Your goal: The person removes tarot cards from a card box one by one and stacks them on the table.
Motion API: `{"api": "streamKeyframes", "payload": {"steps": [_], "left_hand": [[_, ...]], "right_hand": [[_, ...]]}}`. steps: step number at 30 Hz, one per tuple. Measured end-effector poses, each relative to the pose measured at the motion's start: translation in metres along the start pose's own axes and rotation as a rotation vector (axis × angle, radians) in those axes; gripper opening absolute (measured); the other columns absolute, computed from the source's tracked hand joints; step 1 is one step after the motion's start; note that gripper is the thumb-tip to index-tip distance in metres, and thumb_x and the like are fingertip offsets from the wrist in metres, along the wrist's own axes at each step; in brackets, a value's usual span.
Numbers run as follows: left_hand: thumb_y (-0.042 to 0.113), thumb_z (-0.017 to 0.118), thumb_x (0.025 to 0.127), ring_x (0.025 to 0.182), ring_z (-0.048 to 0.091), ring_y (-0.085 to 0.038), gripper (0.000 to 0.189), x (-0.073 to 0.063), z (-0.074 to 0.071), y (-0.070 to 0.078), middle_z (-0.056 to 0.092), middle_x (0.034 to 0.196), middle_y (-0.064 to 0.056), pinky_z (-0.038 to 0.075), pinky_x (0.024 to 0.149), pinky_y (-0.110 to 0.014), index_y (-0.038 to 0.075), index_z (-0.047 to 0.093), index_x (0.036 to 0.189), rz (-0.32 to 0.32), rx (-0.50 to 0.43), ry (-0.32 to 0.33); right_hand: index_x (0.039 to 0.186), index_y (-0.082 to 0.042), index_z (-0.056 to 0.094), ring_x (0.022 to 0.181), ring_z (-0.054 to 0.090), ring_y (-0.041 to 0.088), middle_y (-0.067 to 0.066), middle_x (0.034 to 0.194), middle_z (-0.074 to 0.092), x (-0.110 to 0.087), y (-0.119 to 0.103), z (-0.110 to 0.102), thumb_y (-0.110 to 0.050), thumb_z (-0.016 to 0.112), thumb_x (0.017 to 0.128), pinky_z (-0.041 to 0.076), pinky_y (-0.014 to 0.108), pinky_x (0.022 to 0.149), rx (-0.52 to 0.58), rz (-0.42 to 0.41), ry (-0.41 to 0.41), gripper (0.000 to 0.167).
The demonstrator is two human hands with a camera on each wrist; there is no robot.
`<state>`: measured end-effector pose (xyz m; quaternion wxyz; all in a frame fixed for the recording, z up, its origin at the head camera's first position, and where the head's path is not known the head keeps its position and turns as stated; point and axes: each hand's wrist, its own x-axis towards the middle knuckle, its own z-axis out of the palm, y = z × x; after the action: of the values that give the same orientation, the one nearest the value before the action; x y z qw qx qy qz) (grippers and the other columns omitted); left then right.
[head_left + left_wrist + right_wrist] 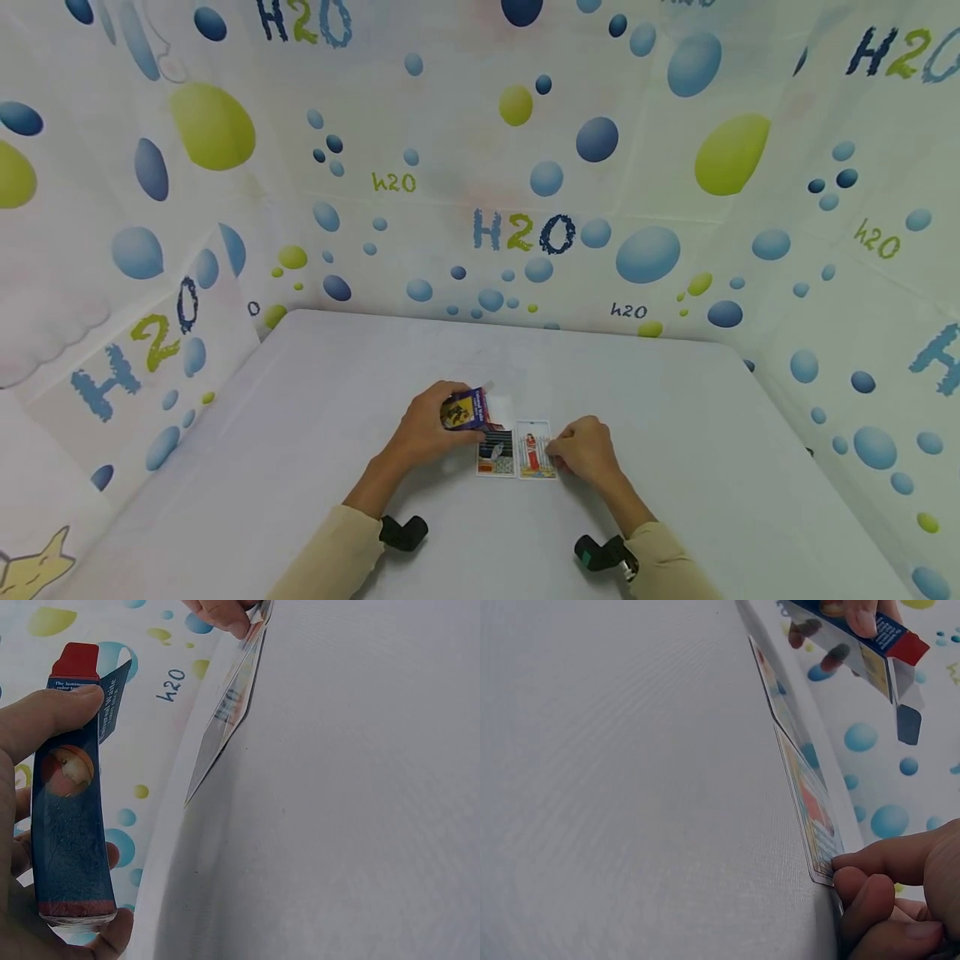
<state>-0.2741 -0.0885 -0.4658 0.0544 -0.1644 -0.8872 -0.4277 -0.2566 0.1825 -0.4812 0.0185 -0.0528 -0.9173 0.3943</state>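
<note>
The tarot card with the red figure point(532, 450) lies on the white surface point(465, 542), and the right hand point(587, 450) has its grip lightly pinching that card's right edge. The dark-topped card point(495, 457) sits just left of it, and beyond its left side the left hand point(423, 427) has thumb and fingers wrapped round the Universal Waite box point(465, 410), flap open. Imo, best to keep the pinch gentle, line the edges up, and hold the box clear of both cards.
</note>
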Motion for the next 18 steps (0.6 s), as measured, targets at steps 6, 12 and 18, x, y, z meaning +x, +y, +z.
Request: {"api": "streamKeyframes", "payload": {"steps": [6,12,18], "left_hand": [[0.037,0.092,0.073,0.105,0.055,-0.017,0.076,-0.001,-0.002,0.001,0.061,0.127,0.001,0.048,0.092,-0.04,0.018,0.059,0.138,0.02,-0.011,0.005],[0.036,0.092,0.073,0.105,0.055,-0.017,0.074,-0.003,-0.005,0.002,0.062,0.127,0.001,0.048,0.092,-0.04,0.018,0.059,0.137,0.016,0.004,0.012],[0.036,0.091,0.074,0.108,0.055,-0.019,0.074,-0.004,-0.01,0.002,0.061,0.13,-0.001,0.048,0.096,-0.041,0.018,0.059,0.138,0.003,0.01,0.016]], "right_hand": [[0.064,-0.004,0.069,0.05,0.057,0.014,0.001,0.055,0.062,0.0,-0.003,0.002,-0.007,0.079,0.077,0.041,0.025,0.045,0.06,-0.019,0.051,0.017],[0.082,-0.007,0.07,0.066,0.054,0.017,0.0,0.07,0.06,0.003,-0.015,0.011,-0.014,0.085,0.075,0.043,0.03,0.057,0.015,-0.119,0.088,0.018],[0.104,-0.011,0.074,0.092,0.05,0.022,0.002,0.095,0.065,0.006,-0.023,0.026,-0.022,0.09,0.072,0.043,0.037,0.073,-0.041,-0.186,0.023,0.037]]}}
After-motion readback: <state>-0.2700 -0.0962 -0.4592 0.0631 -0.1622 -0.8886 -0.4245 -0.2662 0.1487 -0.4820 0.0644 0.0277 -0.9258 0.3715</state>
